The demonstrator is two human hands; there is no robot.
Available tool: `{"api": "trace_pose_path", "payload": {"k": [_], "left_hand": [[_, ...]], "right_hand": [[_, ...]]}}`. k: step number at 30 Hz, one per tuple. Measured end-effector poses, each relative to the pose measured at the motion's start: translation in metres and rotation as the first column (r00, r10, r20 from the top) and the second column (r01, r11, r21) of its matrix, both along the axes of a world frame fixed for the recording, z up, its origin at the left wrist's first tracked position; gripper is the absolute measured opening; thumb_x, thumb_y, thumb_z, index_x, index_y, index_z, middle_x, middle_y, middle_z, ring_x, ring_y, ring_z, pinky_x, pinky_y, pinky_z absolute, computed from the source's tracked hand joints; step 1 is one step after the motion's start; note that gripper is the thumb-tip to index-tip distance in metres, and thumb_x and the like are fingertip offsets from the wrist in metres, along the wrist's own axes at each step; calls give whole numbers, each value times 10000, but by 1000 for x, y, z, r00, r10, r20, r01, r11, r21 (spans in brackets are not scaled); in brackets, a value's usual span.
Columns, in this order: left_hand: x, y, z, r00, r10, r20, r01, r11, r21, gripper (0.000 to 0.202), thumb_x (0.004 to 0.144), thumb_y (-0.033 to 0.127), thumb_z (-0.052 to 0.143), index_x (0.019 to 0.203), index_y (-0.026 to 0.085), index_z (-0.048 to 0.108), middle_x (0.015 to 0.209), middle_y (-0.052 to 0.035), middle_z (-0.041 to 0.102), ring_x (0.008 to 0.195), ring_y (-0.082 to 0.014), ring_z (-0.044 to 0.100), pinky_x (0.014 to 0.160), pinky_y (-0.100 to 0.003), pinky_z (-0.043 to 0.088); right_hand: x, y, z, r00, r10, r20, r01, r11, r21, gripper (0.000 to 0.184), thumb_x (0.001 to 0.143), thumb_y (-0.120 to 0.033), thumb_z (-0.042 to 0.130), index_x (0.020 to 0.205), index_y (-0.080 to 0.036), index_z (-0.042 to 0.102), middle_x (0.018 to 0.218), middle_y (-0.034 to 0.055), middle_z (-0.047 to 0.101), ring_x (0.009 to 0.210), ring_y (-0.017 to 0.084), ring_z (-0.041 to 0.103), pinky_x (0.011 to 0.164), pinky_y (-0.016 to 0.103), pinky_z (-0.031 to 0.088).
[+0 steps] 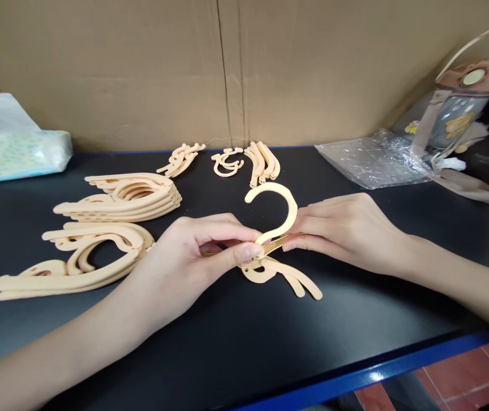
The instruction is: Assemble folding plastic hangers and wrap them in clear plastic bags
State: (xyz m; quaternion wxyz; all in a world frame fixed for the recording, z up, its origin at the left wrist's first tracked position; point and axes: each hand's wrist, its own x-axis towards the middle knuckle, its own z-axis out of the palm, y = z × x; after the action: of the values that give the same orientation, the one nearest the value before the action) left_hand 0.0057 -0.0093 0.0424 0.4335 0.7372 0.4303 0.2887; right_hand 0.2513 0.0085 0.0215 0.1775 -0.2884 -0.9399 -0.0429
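Observation:
A cream plastic folding hanger (292, 208) is held up between my two hands, its hook pointing upward. My left hand (210, 251) pinches it at the base of the hook, thumb in front. On the other side, my right hand (343, 228) grips one arm of the hanger, fingers closed around it and partly hiding it. Just below the hands, loose cream hanger parts (300, 279) lie on the black table (210, 354). My left forearm passes in front of a stack of folded hangers (111, 274).
Another folded hanger stack (141, 200) lies farther back left. Near the cardboard wall (141, 74) are small pieces (182, 157), loose hooks (227, 162) and hanger arms (264, 162). A tissue pack (21, 151) sits left; a clear plastic bag (368, 162) and strapped bottle (459, 114) are right.

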Motion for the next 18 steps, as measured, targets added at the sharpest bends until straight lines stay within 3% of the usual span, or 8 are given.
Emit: {"api": "trace_pose_path", "payload": {"k": [8, 18], "left_hand": [[1, 1, 1, 999, 24, 28, -24, 999, -24, 146, 828, 239, 717, 704, 253, 793, 720, 45, 710, 629, -62, 626, 577, -82, 477], [2, 1, 0, 996, 78, 42, -79, 997, 18, 124, 800, 247, 728, 693, 249, 788, 686, 54, 691, 615, -58, 618, 583, -84, 476]], "right_hand": [[0, -1, 2, 999, -9, -40, 3, 989, -150, 328, 1049, -399, 458, 1044, -223, 734, 1005, -4, 784, 807, 132, 728, 631, 247, 426], [-6, 0, 4, 991, -120, -58, 87, 912, -401, 325, 1012, -456, 524, 887, -231, 723, 694, -53, 672, 579, 84, 558, 573, 238, 324]]}}
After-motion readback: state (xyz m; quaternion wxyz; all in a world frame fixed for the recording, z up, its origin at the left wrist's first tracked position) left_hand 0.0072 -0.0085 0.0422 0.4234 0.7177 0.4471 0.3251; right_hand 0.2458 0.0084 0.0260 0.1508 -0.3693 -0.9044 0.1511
